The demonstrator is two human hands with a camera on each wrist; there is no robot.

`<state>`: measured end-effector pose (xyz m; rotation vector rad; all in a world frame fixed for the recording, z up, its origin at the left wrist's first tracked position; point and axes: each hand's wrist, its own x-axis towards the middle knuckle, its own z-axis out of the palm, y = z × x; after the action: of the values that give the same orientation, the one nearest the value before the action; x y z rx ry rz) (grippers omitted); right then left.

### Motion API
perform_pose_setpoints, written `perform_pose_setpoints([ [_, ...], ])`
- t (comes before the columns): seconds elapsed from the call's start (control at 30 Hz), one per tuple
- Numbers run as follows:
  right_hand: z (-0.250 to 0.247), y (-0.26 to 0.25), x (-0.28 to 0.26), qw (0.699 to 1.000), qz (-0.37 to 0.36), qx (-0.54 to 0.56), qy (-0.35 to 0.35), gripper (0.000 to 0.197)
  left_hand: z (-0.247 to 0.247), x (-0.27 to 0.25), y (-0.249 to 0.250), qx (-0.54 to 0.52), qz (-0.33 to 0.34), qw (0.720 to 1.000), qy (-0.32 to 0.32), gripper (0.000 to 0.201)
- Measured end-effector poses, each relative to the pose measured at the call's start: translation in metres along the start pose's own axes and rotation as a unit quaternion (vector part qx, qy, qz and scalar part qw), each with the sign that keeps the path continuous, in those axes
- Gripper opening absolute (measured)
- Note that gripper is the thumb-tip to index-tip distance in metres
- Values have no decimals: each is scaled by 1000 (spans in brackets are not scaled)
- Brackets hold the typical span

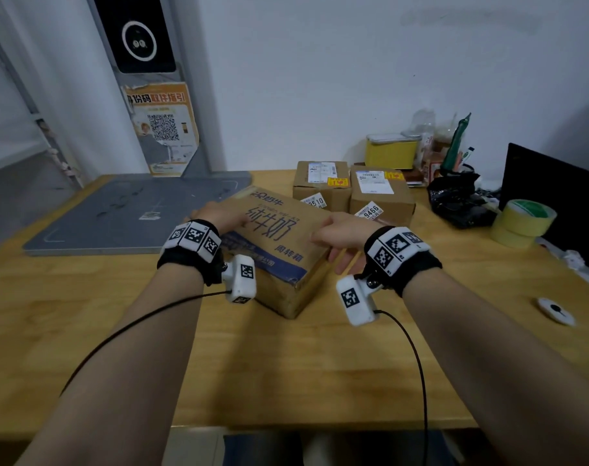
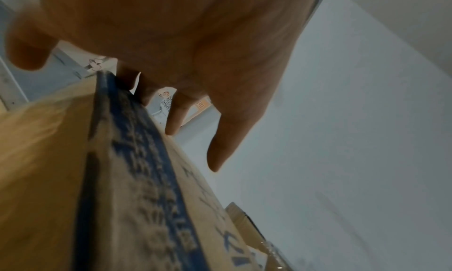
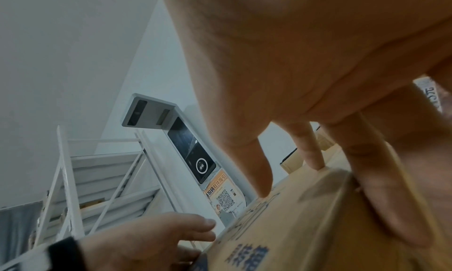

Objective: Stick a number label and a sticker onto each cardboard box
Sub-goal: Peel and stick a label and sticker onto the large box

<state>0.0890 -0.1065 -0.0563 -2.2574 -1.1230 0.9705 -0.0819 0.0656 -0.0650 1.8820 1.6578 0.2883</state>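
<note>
A large cardboard box (image 1: pixel 272 230) printed in blue lies askew on the wooden table (image 1: pixel 286 364); no label shows on its visible faces. My left hand (image 1: pixel 215 211) grips its left edge with the thumb on top. My right hand (image 1: pixel 336 237) grips its right edge, thumb on top and fingers down the side. The right wrist view shows the box (image 3: pixel 318 226) under those fingers (image 3: pixel 391 197). Behind stand two smaller boxes (image 1: pixel 321 186) (image 1: pixel 380 193). Each carries a number label (image 1: pixel 315 202) (image 1: pixel 370 210) and a yellow sticker (image 1: pixel 337 181) (image 1: pixel 394 175).
A grey scanner base (image 1: pixel 135 210) with an upright screen post lies at the back left. At the right are stacked tape rolls (image 1: pixel 521 220), a black bag (image 1: pixel 461 200), a dark monitor (image 1: pixel 555 196) and a small white round device (image 1: pixel 555 311). A yellow tin (image 1: pixel 390 153) stands by the wall.
</note>
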Motion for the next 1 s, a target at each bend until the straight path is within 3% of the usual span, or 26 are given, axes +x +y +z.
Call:
perform_pose_setpoints([
  [0.13, -4, 5, 1, 1000, 1, -13, 25, 48, -3, -30, -4, -118, 7, 993, -30, 88],
  [0.23, -10, 14, 0, 997, -30, -44, 55, 31, 2, -62, -8, -193, 16, 978, -84, 65],
  [0.33, -18, 25, 0, 995, -23, -58, 72, 32, 12, -86, -17, -191, 23, 975, -110, 76],
  [0.47, -25, 37, -5, 994, -14, -73, 79, 42, 28, -114, -17, -231, 51, 966, -108, 39],
  [0.57, -28, 41, -12, 994, -13, -76, 75, 42, 37, -123, -4, -212, 90, 972, -55, 61],
  [0.63, -32, 46, -17, 994, -16, -65, 85, 38, 41, -117, 7, -190, 110, 975, -11, 58],
  [0.77, -47, 63, -22, 989, -3, -59, 134, 39, 44, -125, 40, -224, 143, 963, -47, 21],
  [1.0, -66, 99, -13, 984, 36, -126, 122, 35, 77, -129, 89, -235, 203, 945, -107, 19],
])
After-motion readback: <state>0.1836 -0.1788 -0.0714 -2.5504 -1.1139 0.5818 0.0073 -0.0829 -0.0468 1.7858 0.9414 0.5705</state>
